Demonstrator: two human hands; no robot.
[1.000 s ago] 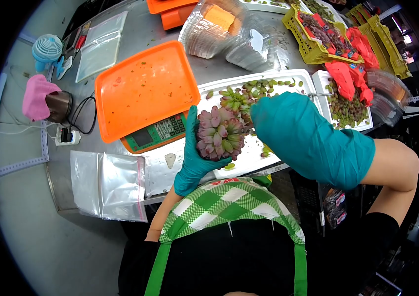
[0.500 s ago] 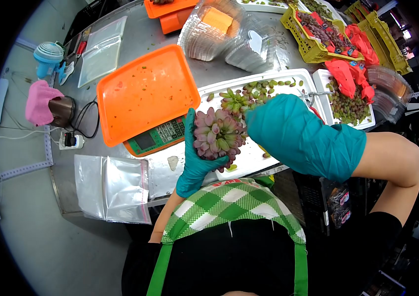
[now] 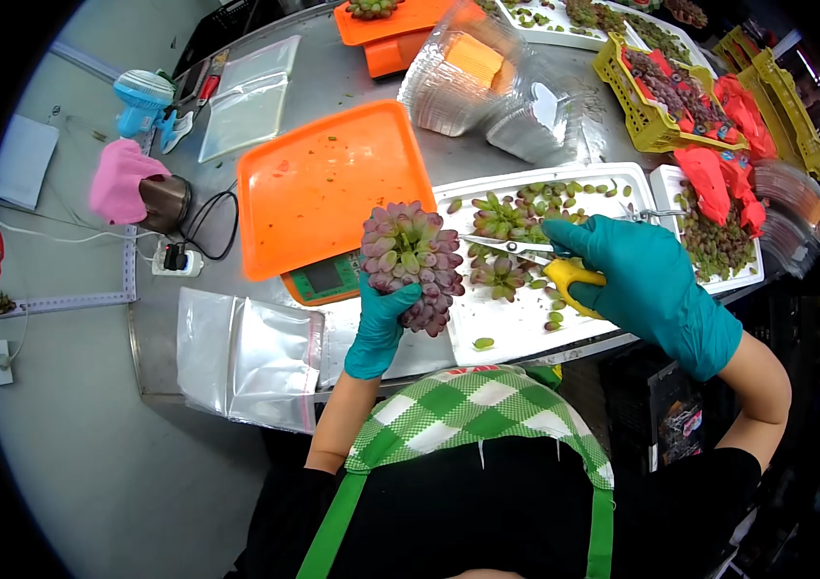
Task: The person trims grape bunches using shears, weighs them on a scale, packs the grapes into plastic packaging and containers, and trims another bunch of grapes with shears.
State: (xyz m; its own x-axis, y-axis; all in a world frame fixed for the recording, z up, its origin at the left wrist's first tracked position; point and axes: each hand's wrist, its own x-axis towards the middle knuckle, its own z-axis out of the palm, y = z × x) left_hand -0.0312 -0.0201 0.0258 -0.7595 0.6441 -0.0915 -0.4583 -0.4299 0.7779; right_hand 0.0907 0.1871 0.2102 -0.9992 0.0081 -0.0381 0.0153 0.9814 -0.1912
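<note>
My left hand [image 3: 377, 333], in a teal glove, is closed around the base of a purple-green succulent [image 3: 412, 253], whose rosettes face up. In my gloved right hand [image 3: 649, 280] is a pair of scissors [image 3: 576, 287] with yellow handles. Its metal blades point left and their tips come close to the succulent's right side; whether they touch it I cannot tell. Beneath both hands lies a white tray [image 3: 506, 326] with loose leaves and small green rosettes. A second metal tool [image 3: 654, 213] rests across the tray's right rim, partly behind my right hand.
Behind my left hand stands a scale with an orange pan [image 3: 328, 183]. Clear plastic bags [image 3: 270, 357] hang over the table's front edge. Clear plastic containers [image 3: 448, 92], a yellow crate [image 3: 656, 125] and a small blue fan [image 3: 144, 96] stand farther back.
The view has shifted a little. My right hand has drawn back to the right, and the yellow-handled scissors now show in it. The succulent has turned in my left hand.
</note>
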